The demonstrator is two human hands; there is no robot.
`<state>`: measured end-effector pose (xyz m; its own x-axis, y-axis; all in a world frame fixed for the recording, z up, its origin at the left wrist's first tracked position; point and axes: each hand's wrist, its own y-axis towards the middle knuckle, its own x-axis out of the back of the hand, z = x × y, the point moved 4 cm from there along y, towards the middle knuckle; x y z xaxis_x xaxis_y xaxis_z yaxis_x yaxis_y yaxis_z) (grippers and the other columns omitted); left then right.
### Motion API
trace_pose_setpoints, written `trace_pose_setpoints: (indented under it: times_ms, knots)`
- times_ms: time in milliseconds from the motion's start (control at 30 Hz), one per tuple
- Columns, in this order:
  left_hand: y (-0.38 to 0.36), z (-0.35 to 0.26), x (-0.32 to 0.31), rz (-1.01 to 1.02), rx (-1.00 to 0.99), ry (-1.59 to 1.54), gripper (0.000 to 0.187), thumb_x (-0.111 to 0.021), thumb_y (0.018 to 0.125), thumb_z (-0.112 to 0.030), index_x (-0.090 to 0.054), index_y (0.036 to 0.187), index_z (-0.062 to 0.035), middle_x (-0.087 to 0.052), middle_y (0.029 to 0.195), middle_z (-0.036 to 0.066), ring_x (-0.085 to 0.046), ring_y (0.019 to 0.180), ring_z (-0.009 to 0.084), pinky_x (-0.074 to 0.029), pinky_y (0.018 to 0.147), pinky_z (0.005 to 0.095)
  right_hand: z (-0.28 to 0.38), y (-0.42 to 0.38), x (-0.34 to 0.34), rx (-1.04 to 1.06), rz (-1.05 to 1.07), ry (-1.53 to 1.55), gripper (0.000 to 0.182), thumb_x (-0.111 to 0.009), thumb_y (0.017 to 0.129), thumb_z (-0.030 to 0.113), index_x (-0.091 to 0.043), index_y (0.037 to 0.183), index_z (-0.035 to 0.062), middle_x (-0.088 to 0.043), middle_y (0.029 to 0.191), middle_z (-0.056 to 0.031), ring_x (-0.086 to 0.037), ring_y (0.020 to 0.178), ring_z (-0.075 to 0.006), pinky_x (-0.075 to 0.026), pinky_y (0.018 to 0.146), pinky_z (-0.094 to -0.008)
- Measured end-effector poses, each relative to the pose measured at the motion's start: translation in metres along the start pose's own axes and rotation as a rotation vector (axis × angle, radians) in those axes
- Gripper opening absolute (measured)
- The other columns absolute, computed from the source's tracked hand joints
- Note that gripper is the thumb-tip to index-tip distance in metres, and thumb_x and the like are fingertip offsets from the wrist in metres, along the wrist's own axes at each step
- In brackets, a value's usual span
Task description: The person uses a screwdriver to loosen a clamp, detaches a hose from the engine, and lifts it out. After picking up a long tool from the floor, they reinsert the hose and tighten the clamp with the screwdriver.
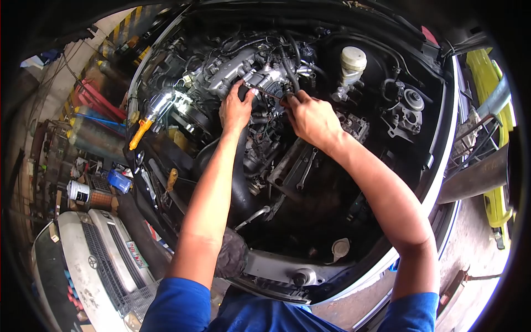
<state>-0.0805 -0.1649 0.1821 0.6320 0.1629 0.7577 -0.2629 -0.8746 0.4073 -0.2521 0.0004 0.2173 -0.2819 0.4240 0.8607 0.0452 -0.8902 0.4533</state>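
My right hand (314,120) is closed around the reddish handle of a screwdriver (269,94), whose thin shaft points left across the engine (229,74). Close to the shaft's tip, my left hand (237,110) curls its thumb and fingers around the upper end of a thick black hose (238,185). What the tip touches is too small to tell. Silver intake parts lie just beyond both hands. A combination wrench (307,169) rests below my right hand, among metal parts in the engine bay.
A lit work lamp with an orange handle (142,133) lies at the bay's left side. A white-capped reservoir (353,61) stands at the back right. A round cap (341,249) sits near the front edge. A white Toyota front end (91,271) is at lower left.
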Motion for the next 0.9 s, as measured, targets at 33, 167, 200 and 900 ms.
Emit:
trace_pose_setpoints:
  times_ms: [33,167,200,900]
  knots:
    - [0.000,0.001,-0.001,0.001,-0.002,0.006,0.056,-0.065,0.095,-0.050,-0.060,0.139,-0.0162,-0.070,0.123,0.022,-0.065,0.115,0.0443,-0.050,0.098,0.0504,0.002,-0.001,-0.004,0.042,-0.020,-0.065,0.029,-0.062,0.096,0.019,-0.065,0.116,-0.0011,-0.067,0.101,-0.0176,-0.072,0.079,-0.0348,-0.060,0.071,-0.0436]
    - [0.000,0.001,0.001,0.023,0.036,-0.017,0.061,-0.070,0.091,-0.047,-0.057,0.140,-0.0114,-0.069,0.122,0.024,-0.066,0.115,0.0425,-0.051,0.097,0.0502,-0.001,0.004,-0.016,-0.337,0.095,0.348,0.032,-0.064,0.095,0.029,-0.067,0.107,-0.0004,-0.069,0.086,-0.0168,-0.071,0.069,-0.0276,-0.057,0.062,-0.0379]
    - [0.000,0.000,0.000,0.028,0.055,-0.041,0.064,-0.072,0.090,-0.047,-0.057,0.140,-0.0103,-0.069,0.123,0.025,-0.066,0.115,0.0421,-0.051,0.098,0.0500,-0.002,0.008,0.000,-0.602,0.275,0.656,0.034,-0.065,0.096,0.032,-0.068,0.107,0.0005,-0.068,0.080,-0.0147,-0.070,0.065,-0.0247,-0.054,0.059,-0.0365]
    - [0.010,0.007,-0.006,0.191,0.068,0.074,0.092,-0.081,0.079,-0.052,-0.045,0.150,-0.0066,-0.061,0.140,0.023,-0.061,0.127,0.0397,-0.048,0.108,0.0479,-0.027,0.005,-0.018,-0.840,0.268,1.109,0.041,-0.072,0.091,0.037,-0.070,0.107,-0.0016,-0.071,0.080,-0.0111,-0.066,0.069,-0.0220,-0.053,0.065,-0.0370]
